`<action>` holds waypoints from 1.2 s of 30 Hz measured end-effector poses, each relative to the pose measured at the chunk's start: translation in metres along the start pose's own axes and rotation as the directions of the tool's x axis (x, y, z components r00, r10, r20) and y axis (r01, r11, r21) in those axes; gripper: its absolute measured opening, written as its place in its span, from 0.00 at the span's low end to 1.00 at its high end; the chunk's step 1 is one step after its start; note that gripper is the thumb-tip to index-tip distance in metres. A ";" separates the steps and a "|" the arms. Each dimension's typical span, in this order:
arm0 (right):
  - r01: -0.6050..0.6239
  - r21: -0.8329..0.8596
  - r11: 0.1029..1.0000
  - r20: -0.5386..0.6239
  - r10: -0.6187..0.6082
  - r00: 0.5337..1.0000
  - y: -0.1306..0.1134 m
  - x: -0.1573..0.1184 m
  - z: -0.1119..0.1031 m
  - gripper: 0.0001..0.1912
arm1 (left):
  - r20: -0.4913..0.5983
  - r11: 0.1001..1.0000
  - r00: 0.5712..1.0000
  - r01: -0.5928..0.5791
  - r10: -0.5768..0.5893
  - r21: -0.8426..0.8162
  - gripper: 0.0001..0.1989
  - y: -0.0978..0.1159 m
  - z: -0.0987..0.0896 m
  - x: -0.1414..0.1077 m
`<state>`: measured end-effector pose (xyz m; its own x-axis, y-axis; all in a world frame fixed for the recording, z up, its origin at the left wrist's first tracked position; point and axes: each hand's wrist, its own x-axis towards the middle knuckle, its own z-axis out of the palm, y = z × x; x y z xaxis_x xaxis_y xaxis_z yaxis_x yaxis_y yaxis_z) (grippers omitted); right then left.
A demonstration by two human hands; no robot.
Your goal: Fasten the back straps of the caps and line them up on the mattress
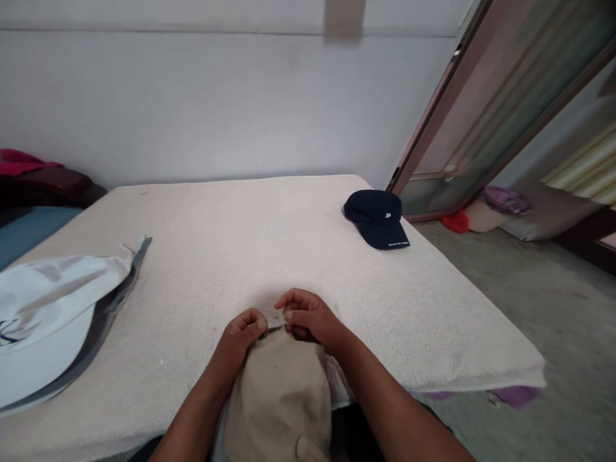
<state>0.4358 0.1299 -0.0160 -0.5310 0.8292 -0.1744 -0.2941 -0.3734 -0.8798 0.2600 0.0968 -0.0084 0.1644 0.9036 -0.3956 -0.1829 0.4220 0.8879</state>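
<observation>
A beige cap (283,388) lies at the near edge of the covered table, its rear strap pointing away from me. My left hand (243,330) pinches the left part of the strap between thumb and fingers. On the strap's other side, my right hand (310,317) is closed on its end, with thumb and forefinger together. A short light piece of strap shows between the two hands. The cap's brim is out of sight below. Far to the right sits a navy cap (370,215) with small white lettering on its brim.
White caps (52,289) with dark-grey ones beneath are stacked at the left edge of the cream-covered table (216,237). A white wall (216,102) rises behind it. Dark red and pink items (43,176) lie at the far left. A glass-panelled door (457,135) stands at right.
</observation>
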 end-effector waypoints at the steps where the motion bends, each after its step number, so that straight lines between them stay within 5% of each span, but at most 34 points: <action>1: 0.002 0.000 1.000 -0.001 -0.002 1.000 0.001 0.000 0.000 0.10 | -0.004 1.000 1.000 0.004 -0.004 -0.008 0.14 0.001 0.000 0.000; 20: -0.023 -0.018 1.000 0.037 0.024 0.999 -0.002 0.000 0.002 0.11 | 0.159 0.992 0.980 0.125 -0.118 -0.032 0.16 0.008 0.009 -0.008; 29: -0.033 0.028 0.999 0.024 0.032 0.999 0.000 0.000 0.001 0.11 | 0.093 0.941 0.978 0.206 -0.188 -0.268 0.14 0.002 0.012 -0.001; 36: -0.081 0.008 0.997 0.009 0.081 0.997 0.000 0.000 -0.001 0.08 | 0.042 0.805 0.958 0.263 -0.285 -0.533 0.12 0.008 -0.003 -0.009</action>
<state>0.4367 0.1301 -0.0158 -0.5603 0.7923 -0.2414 -0.2565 -0.4431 -0.8590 0.2544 0.0928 0.0016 0.2505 0.7422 -0.6217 -0.6203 0.6160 0.4855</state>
